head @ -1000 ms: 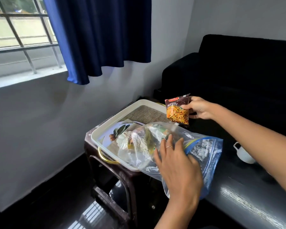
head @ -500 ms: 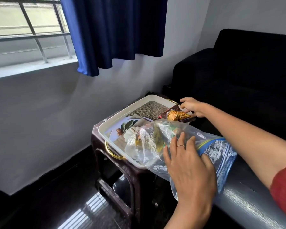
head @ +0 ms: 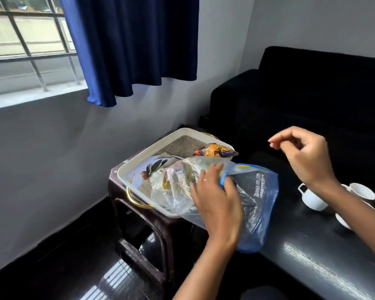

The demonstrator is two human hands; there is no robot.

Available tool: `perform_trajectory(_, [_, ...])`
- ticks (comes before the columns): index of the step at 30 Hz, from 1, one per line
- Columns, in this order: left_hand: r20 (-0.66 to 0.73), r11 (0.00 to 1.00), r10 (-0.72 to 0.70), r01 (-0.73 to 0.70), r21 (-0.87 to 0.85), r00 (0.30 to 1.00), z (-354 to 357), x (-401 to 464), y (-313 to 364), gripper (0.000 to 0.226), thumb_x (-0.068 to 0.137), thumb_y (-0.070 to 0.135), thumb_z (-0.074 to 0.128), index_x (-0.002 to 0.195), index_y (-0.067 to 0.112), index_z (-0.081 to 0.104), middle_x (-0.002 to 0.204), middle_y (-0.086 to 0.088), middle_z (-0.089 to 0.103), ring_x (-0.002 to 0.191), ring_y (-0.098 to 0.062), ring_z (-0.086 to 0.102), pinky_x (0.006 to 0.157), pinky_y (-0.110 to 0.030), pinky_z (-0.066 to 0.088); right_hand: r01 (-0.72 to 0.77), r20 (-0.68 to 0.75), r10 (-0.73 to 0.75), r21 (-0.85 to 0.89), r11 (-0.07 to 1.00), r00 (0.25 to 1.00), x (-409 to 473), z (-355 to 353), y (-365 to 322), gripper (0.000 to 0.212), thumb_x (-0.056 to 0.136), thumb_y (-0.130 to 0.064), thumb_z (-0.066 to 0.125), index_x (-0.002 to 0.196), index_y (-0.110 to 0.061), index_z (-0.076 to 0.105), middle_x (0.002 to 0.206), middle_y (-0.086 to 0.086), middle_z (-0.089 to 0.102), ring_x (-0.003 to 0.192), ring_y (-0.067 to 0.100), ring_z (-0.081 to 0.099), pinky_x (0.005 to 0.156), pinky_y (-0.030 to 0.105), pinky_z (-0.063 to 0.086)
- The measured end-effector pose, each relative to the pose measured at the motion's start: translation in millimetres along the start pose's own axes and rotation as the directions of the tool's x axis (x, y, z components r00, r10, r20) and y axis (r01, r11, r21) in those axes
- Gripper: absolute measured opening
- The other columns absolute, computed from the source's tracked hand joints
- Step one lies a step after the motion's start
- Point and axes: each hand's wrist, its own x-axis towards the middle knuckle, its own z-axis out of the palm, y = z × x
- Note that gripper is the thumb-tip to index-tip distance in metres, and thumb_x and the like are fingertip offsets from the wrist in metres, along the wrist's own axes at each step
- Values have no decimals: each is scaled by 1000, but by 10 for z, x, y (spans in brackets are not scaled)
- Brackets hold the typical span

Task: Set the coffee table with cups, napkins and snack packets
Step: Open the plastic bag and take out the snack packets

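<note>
A white tray (head: 139,158) with gold handles sits on a dark stool. A clear zip bag (head: 253,198) with a blue top lies half in the tray and half over the dark coffee table (head: 312,252); more packets show inside it. My left hand (head: 217,204) holds the bag near its blue opening, fingers curled over the edge. A snack packet (head: 214,150) lies on the tray's far right corner. My right hand (head: 305,156) hovers empty above the table, fingers loosely curled. White cups (head: 312,198) stand on the table to the right.
A patterned napkin or mat (head: 180,146) lies in the tray's far end. A black sofa (head: 312,100) stands behind the table. The dark stool (head: 143,230) is beside the wall, under a window with a blue curtain (head: 134,46).
My right hand laid the snack packet on the tray's far corner, let it go and drew back to the right, empty. My left hand shifted onto the bag's blue opening.
</note>
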Motion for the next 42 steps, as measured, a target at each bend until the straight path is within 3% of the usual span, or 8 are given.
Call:
perform_trajectory(3, [-143,968,-124,88,-234,982,-78,64,39,33,95,14,43,117,28,62,108,-5,67,108,-32,56,98,-51,41,-77,-3,78,105,992,997,-380,-79,-127,41,76,14,46,68,-21,66,67,-5,66,63,5,63,62,14,51])
perform_trajectory(8, [-287,915,-196,69,-397,938,-114,90,83,32,96,13,42,114,24,65,88,11,59,90,-14,55,73,-9,40,-125,186,110,69,990,976,-908,234,-370,34,77,9,53,75,-18,73,76,-7,72,74,0,63,71,9,46])
perform_trajectory(11, [-282,917,-182,59,-394,942,-106,73,84,32,95,14,42,113,24,66,100,-15,66,97,-35,57,81,-36,47,-161,371,148,4,987,917,-1012,492,-409,31,84,1,51,102,-15,71,100,-1,72,90,0,63,83,9,47])
perform_trajectory(14, [-273,914,-163,41,-403,948,-101,61,83,32,93,12,42,110,26,67,92,-14,65,88,-37,55,74,-33,44,-119,472,159,-114,986,867,-969,715,-287,41,86,-4,53,127,-14,56,125,4,61,118,15,55,102,30,43])
perform_trajectory(21, [-257,911,-159,42,-410,953,-68,41,83,34,92,11,42,110,27,67,106,-3,67,100,-33,57,91,-44,46,28,419,237,-537,843,876,-702,1052,108,34,95,-25,45,126,-9,44,130,10,48,123,26,40,104,34,31])
perform_trajectory(29, [-238,897,-166,46,-440,957,-70,55,38,35,92,11,41,108,30,67,101,11,68,76,-1,56,73,-18,43,55,329,145,-529,847,933,-668,1259,244,23,97,-27,45,115,-18,55,115,-1,62,109,17,53,91,27,42])
perform_trajectory(34, [-227,890,-176,57,-452,958,-54,75,16,35,92,11,41,106,29,68,94,26,62,84,26,49,70,5,33,118,310,51,-503,856,949,-862,1043,147,32,91,-23,55,123,-21,51,121,-4,60,114,16,53,96,29,41])
perform_trajectory(42, [-258,939,-153,59,-338,954,-56,84,-15,34,92,13,41,102,35,66,66,31,60,51,4,49,52,-10,37,222,305,-88,-437,871,948,-1274,213,-71,61,73,10,48,128,-14,58,127,-2,62,119,14,57,98,20,41])
